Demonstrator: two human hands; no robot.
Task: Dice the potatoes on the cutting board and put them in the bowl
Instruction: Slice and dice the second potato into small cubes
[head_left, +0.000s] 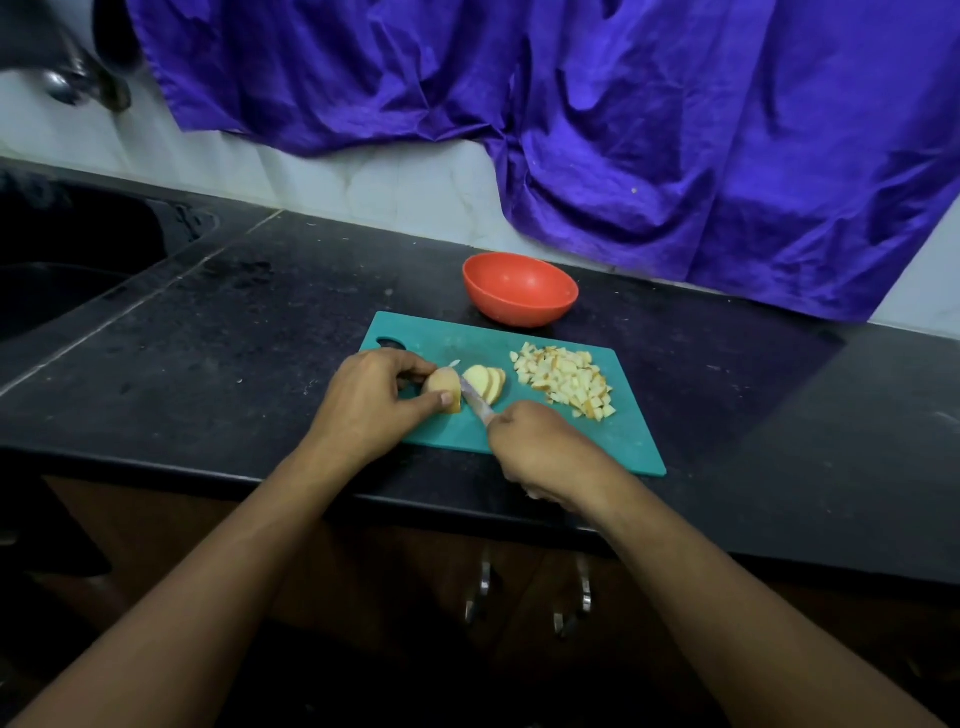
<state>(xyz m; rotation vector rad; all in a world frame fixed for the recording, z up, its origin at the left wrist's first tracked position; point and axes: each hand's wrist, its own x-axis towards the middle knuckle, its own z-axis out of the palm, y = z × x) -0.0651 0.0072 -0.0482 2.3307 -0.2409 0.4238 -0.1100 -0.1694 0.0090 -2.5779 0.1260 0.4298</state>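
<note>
bowl (520, 289) behind cutting board (571, 441) | diced potato (565, 379) right of slices (485, 383)

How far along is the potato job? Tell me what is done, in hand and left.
Done: a pile of diced potato lies on the right of the cutting board. In hand: the left hand holds the potato end while the right hand works the knife through it; a few slices lean beside the blade. Left: dice those slices and the end, then move everything into the red bowl, which looks empty.
</note>
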